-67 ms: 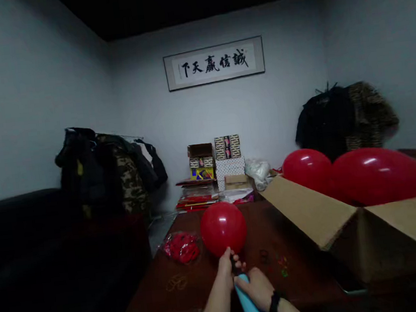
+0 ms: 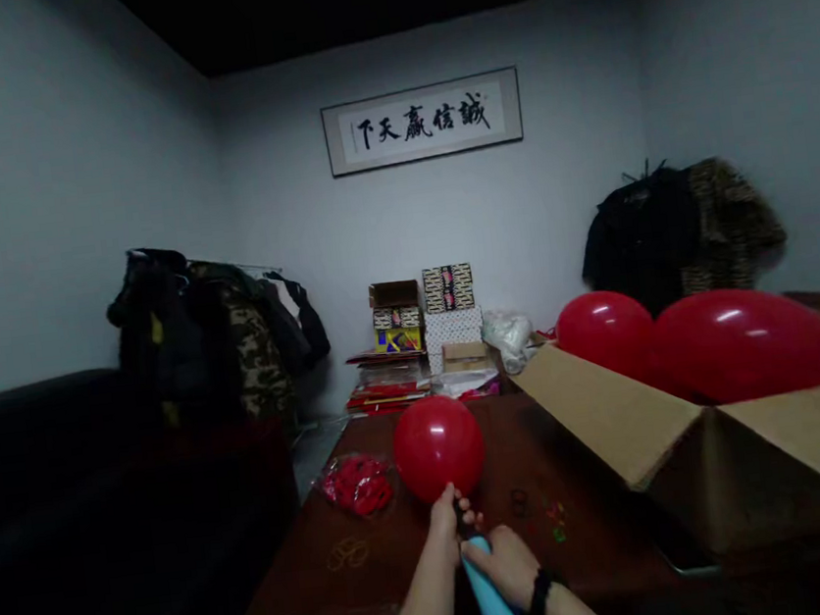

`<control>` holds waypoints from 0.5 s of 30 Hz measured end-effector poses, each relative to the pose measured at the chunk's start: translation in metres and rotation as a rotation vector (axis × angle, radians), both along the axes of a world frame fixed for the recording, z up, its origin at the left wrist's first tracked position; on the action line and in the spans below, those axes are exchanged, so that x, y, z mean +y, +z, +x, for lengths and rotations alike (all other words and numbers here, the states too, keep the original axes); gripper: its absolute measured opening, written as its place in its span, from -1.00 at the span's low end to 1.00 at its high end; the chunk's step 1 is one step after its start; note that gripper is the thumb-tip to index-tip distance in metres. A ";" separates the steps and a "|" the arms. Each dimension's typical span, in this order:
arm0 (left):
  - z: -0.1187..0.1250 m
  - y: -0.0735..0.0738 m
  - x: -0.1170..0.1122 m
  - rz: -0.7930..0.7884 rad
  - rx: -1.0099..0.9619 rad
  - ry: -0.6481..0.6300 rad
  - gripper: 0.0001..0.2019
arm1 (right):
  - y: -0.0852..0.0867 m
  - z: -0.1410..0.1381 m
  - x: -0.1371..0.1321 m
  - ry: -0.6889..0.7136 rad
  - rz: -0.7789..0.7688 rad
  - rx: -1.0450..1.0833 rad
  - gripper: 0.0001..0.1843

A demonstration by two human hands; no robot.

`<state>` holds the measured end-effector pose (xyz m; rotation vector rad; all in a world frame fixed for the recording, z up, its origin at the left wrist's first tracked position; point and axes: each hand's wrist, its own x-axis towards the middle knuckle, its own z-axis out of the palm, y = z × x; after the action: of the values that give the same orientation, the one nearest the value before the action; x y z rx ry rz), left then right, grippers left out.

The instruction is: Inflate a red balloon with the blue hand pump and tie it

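Observation:
A round, inflated red balloon [image 2: 439, 447] is in front of me over the brown table [image 2: 593, 553]. My left hand [image 2: 453, 518] is closed at the balloon's neck, around the dark tip of a light blue balloon pump [image 2: 494, 604]. Its fingers hide where balloon and tip meet. Just below, my right hand [image 2: 509, 565] is wrapped around the pump's blue barrel, with a black band on that wrist. The pump points away from me, its near end cut off by the bottom edge of the view.
Left of the balloon lies a clear bag of red balloons [image 2: 357, 484]. Yellowish rubber bands [image 2: 347, 553] and small coloured bands [image 2: 557, 520] lie on the table. To the right stands an open cardboard box [image 2: 669, 505] with big red balloons [image 2: 755, 342]. Stacked boxes [image 2: 453, 332] stand behind.

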<state>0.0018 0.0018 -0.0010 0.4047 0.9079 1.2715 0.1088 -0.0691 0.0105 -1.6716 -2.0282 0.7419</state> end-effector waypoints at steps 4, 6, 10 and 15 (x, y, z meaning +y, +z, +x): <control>0.005 0.001 0.004 0.016 0.003 -0.004 -0.71 | -0.005 0.005 0.002 0.023 -0.036 -0.014 -0.38; 0.007 0.002 0.006 0.028 0.010 -0.006 -0.71 | -0.005 0.006 0.000 0.033 -0.039 -0.018 -0.35; 0.012 0.004 0.011 0.052 0.019 0.008 -0.71 | 0.000 0.011 -0.013 0.011 -0.025 -0.034 -0.30; 0.011 0.004 0.014 0.060 0.010 0.048 -0.73 | 0.005 0.025 -0.046 0.015 -0.011 -0.078 -0.32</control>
<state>0.0126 0.0159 0.0026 0.4392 0.8938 1.3441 0.1337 -0.1148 0.0151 -1.7184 -2.0945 0.7042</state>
